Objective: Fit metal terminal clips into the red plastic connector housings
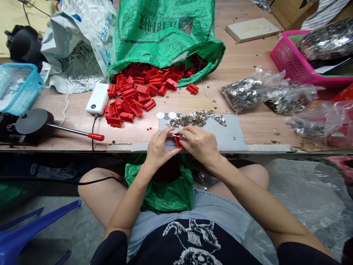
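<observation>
Looking down in the head view, I see both forearms angled inward to the bench edge. The left hand (pixel 160 146) grips a red plastic part (pixel 179 142) between thumb and fingers; the right hand (pixel 200 144), knuckles up, pinches a thin metal piece (pixel 179 137) across it. That part sits by the grey mat's (pixel 233 134) near edge, short of the metal bits (pixel 194 119).

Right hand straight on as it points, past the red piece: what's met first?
Likely the left hand, just across the red piece from the right hand; depth is hard to judge.
</observation>
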A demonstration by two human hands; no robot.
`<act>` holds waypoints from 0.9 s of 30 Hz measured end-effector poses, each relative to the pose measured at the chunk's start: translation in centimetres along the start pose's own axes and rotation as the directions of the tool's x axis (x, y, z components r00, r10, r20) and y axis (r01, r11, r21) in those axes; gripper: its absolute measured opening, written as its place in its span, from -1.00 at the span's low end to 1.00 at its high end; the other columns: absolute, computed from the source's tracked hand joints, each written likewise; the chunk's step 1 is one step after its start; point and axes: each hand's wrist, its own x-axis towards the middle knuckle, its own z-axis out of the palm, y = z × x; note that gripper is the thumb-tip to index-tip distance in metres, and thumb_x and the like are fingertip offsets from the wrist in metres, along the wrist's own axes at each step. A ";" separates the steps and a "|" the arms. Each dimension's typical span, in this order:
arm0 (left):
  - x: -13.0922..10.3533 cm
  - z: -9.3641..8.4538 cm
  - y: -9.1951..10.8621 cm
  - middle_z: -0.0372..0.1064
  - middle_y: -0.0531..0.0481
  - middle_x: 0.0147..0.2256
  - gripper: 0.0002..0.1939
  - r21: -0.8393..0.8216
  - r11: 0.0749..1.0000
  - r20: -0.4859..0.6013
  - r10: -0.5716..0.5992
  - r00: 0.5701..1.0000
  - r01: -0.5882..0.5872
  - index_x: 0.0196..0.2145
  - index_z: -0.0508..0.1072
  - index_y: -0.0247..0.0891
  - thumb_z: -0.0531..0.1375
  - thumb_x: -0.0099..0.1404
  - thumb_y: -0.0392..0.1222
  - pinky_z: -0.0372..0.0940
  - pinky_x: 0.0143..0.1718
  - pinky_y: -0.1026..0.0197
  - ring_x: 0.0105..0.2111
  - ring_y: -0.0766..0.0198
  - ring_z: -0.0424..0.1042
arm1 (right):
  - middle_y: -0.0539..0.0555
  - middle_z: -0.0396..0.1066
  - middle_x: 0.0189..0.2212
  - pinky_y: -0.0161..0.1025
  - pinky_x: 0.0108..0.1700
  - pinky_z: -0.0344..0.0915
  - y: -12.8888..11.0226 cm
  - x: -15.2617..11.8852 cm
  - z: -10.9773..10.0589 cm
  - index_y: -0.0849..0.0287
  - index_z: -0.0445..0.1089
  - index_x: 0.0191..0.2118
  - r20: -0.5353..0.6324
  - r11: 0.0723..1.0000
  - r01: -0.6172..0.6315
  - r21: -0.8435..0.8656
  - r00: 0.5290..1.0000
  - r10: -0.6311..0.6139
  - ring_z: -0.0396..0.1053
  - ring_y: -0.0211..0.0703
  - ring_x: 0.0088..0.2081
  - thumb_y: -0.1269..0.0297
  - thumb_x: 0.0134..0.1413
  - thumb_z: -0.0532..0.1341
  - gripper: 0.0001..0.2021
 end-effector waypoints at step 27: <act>0.5 -0.5 -0.2 0.54 -0.08 -0.12 -0.52 0.092 0.989 0.021 0.114 0.993 -0.115 0.03 0.48 -0.20 0.46 0.18 -0.16 0.46 -0.04 0.08 -0.11 0.15 0.50 | 0.10 0.62 -0.23 -0.14 -0.13 0.41 -1.6 -1.5 2.1 0.11 0.59 -0.17 -0.219 0.923 -0.226 0.311 0.928 0.301 0.53 -0.03 -0.19 0.38 0.28 0.24 -0.85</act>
